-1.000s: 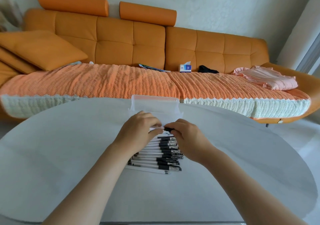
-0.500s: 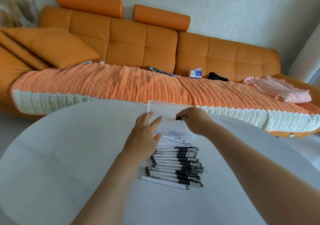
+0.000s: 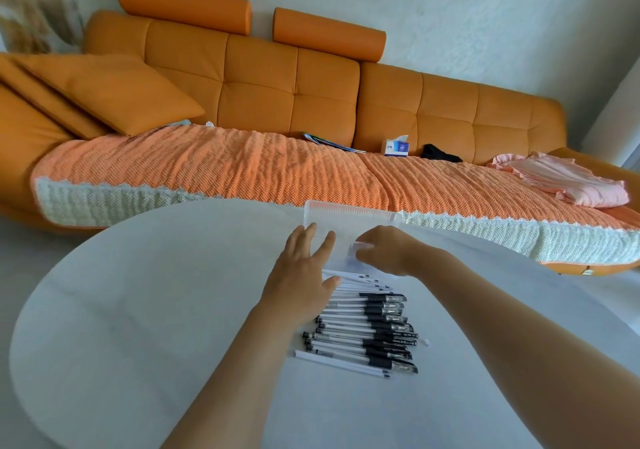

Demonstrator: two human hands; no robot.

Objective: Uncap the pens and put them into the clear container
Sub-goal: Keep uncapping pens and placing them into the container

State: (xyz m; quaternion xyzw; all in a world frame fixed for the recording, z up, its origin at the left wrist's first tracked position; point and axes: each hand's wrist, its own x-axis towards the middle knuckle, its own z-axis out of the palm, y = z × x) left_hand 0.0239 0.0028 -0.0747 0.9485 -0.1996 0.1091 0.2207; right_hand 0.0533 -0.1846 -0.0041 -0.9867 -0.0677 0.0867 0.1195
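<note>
**Dropping a pen into the box**

Working left to right, we are spreading our left hand (image 3: pixel 304 268) flat, its fingers wide apart and holding nothing, fingertips touching the near left side of the box (image 3: pixel 349 218). We judge it is bracing the box. Just to the right, our right hand (image 3: pixel 384 249) is reaching over the box's near edge with its fingers curled downward; whether they are pinching a pen we cannot tell, since the tips are hidden and the clear plastic blurs what lies beneath.

To do this step well, we are thinking the left palm should press lightly so the light box does not slide, while the right hand lowers its pen lengthwise before letting go, so nothing bounces out.

The pens (image 3: pixel 363 331) are lying in a tidy row on the table (image 3: pixel 138 310), just in front of the box and between our forearms, most with black caps on.

The table is pale, rounded and smooth, so pens may be rolling easily. Beyond it, an orange sofa (image 3: pixel 277 88) is carrying a textured throw (image 3: pixel 207 171), a tissue box (image 3: pixel 396 146) and pink cloth (image 3: pixel 561 182).
</note>
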